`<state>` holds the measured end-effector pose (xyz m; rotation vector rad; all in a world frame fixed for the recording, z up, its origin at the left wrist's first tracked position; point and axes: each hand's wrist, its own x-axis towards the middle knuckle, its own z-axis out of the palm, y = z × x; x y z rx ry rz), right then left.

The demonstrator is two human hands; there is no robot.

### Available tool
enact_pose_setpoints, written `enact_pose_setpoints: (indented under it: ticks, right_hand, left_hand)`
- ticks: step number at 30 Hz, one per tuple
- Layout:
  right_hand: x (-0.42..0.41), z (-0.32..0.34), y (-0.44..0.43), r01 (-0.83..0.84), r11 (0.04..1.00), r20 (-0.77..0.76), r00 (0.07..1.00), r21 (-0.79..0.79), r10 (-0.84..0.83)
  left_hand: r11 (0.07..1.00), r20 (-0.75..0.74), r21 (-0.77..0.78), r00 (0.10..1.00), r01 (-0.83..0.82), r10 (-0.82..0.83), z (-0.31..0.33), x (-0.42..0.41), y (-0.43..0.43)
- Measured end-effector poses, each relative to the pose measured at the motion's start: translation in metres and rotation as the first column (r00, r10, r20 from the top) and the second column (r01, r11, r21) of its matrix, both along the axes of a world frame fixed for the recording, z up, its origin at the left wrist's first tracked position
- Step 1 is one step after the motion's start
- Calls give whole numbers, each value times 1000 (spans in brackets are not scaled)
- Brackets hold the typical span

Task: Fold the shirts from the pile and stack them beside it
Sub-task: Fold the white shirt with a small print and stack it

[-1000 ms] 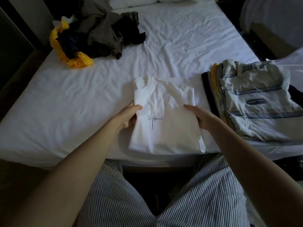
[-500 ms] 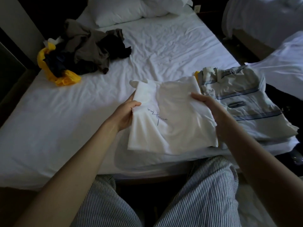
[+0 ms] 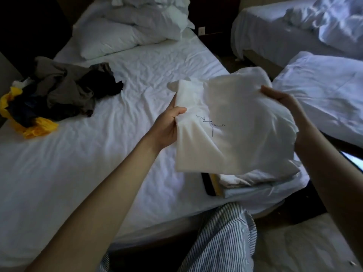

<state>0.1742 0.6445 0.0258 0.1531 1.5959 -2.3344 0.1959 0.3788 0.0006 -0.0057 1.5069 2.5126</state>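
Holding folded white shirt [image 3: 235, 134] aloft over stack [image 3: 233, 186] on bed [image 3: 98, 163], edges pinched in left hand [image 3: 167, 128] and right hand [image 3: 282, 103]; judged light, limp, quick to unfold, best supported at both sides.

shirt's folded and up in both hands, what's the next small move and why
Probably lower the white shirt onto the stack beneath it: the left hand and right hand hold it folded above that stack at the edge of the bed.
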Motion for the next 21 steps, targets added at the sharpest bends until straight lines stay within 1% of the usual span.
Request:
enact_pose_setpoints:
  ticks: [1,2,3,4,5,7,8,10,12,13,16,17,19,20,21]
  right_hand:
    - [-5,2,14,49,998,12,999,39,-50]
    - [-11,-1,27,78,990,15,997,116,-80]
    - [-14,-5,35,102,963,31,993,248,-113]
    - [-17,-15,44,96,924,50,991,370,-123]
    - [-18,-29,51,72,881,103,985,468,-135]
    - [-12,-61,66,28,838,175,974,544,-146]
    - [-8,-76,72,15,822,189,971,570,-148]
    - [6,-95,82,15,790,176,972,613,-155]
    - [24,-106,89,1,773,151,981,634,-125]
    - [31,-108,91,1,761,127,986,649,-110]
    - [43,-108,87,82,729,4,993,679,-115]
    - [44,-109,85,114,682,-42,992,723,-121]
    - [42,-112,81,168,512,-130,985,842,-109]
    - [40,-112,78,193,446,-163,981,874,-107]
    - [37,-112,79,219,422,-185,975,880,-121]
  left_hand:
    - [999,16,39,1000,8,-8,-2,-8,13]
    - [998,58,66,998,12,-16,-9,-15,25]
    - [997,131,79,991,10,-21,-19,-19,37]
    - [999,224,34,974,4,-12,-33,-20,49]
    - [999,312,-49,950,2,13,-50,-19,58]
    - [971,395,-238,916,25,73,-87,-13,69]
    - [953,399,-304,910,18,110,-102,-9,72]
    - [928,370,-366,904,-69,214,-120,0,70]
    - [928,357,-343,893,-149,275,-124,11,67]
    - [924,345,-342,892,-171,292,-125,16,67]
    - [884,254,-444,925,-148,282,-127,32,69]
    - [859,212,-496,942,-128,262,-127,36,71]
    - [800,157,-597,971,-53,182,-124,42,75]
    - [772,152,-636,979,-11,139,-121,43,77]
    - [753,152,-658,982,15,113,-119,43,78]
